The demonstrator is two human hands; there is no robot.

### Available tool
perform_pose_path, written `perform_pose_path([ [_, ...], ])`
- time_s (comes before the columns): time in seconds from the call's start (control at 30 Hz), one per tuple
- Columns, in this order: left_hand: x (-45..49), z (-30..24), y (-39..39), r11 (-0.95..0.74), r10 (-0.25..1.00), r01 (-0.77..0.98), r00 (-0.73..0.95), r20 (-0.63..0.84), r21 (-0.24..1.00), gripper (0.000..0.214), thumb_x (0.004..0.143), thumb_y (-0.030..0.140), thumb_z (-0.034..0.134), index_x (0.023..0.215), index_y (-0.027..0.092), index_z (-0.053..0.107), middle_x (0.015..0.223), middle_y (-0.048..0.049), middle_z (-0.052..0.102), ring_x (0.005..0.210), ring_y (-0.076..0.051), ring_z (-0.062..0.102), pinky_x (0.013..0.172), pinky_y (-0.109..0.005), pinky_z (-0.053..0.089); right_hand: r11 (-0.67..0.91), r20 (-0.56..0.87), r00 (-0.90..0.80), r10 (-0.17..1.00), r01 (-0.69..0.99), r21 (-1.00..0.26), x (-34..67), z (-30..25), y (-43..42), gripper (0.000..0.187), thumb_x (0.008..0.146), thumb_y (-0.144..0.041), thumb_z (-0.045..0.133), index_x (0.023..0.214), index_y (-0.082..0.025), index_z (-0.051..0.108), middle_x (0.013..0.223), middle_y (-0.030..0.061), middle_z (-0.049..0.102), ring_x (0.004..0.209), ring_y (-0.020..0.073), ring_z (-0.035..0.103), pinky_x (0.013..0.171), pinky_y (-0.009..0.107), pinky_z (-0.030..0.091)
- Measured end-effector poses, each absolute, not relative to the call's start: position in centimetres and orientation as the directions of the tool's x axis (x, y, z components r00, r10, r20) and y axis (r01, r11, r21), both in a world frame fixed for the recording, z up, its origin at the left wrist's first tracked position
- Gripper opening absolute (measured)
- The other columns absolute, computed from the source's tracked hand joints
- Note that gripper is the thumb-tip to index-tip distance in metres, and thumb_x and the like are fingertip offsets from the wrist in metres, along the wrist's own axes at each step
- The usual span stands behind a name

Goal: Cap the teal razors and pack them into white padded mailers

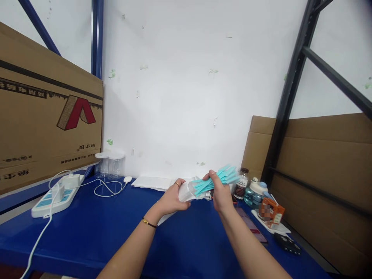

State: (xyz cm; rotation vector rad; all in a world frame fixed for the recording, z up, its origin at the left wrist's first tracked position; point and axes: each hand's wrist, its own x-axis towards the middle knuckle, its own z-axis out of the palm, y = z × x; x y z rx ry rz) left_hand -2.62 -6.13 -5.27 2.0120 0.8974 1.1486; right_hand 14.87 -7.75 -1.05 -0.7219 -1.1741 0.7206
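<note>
My left hand (172,197) is closed on a crumpled white wrapper (187,190) above the blue table. Thin turquoise plastic sticks (200,187) in a bundle reach from the wrapper's mouth towards the right. Around the middle of that bundle my right hand (220,192) is wrapped, thumb on top. The sticks' far ends fan out past my right hand and look blurred, so their exact kind cannot be made out. Both hands are close together, with the wrapper and sticks tilted slightly up to the right.
White power strip (62,195) and cable lie left on the blue table (186,240). Behind stand clear jars (115,166) and white paper sheets (151,183). To the right are a brown bottle (241,186), blue bottle (255,195), orange box (274,213) and black object (287,243).
</note>
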Motion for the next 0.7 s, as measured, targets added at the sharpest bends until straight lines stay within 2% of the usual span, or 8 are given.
perform_pose_path([
  [0.07,-2.4,-5.2,-6.2,-0.542,0.814,0.184,0.358,0.457,0.82,0.052,0.058,0.022,0.067,0.105,0.019,0.044,0.084,0.001,0.055,0.072,-0.013,0.051,0.063,-0.023,0.039,0.626,0.604,0.209,0.769,-0.058,-0.778,14.7,-0.3,-8.0,0.037,0.078,-0.048,0.056,0.056,-0.018,0.058,0.061,0.0021,0.056,0.061,0.0156,0.05,0.06,0.027,0.041],
  [0.13,-2.2,-5.4,-6.2,-0.531,0.821,0.152,0.338,0.461,0.834,0.053,0.058,0.021,0.067,0.105,0.019,0.043,0.084,0.0016,0.054,0.071,-0.012,0.05,0.064,-0.023,0.039,0.625,0.612,0.166,0.773,-0.029,-0.78,14.5,0.3,-8.2,0.038,0.077,-0.047,0.056,0.054,-0.018,0.058,0.061,0.0024,0.056,0.064,0.0164,0.05,0.064,0.028,0.041],
  [0.27,-1.9,-5.9,-6.3,-0.531,0.817,0.108,0.33,0.473,0.841,0.052,0.059,0.02,0.067,0.105,0.02,0.041,0.084,0.002,0.053,0.071,-0.011,0.049,0.063,-0.022,0.039,0.569,0.566,0.064,0.822,-0.031,-0.822,14.0,1.2,-7.5,0.036,0.077,-0.047,0.057,0.057,-0.017,0.059,0.062,0.0017,0.054,0.064,0.0161,0.049,0.062,0.028,0.04],
  [0.47,-1.9,-5.7,-6.3,-0.544,0.803,0.073,0.332,0.494,0.836,0.048,0.062,0.018,0.065,0.102,0.02,0.04,0.084,0.0032,0.047,0.067,-0.009,0.044,0.058,-0.019,0.037,0.539,0.534,0.106,0.839,-0.016,-0.842,13.5,2.1,-6.1,0.038,0.074,-0.049,0.059,0.054,-0.017,0.058,0.059,0.0005,0.055,0.061,0.0151,0.048,0.06,0.027,0.038],
  [0.7,-1.7,-5.0,-6.3,-0.52,0.792,-0.096,0.318,0.521,0.849,0.047,0.064,0.019,0.065,0.102,0.02,0.038,0.088,0.0019,0.048,0.073,-0.01,0.047,0.065,-0.021,0.038,0.485,0.478,-0.094,0.873,0.065,-0.872,11.9,2.3,-6.9,0.037,0.072,-0.051,0.061,0.065,-0.016,0.063,0.065,0.0019,0.059,0.063,0.0156,0.052,0.061,0.026,0.04],
])
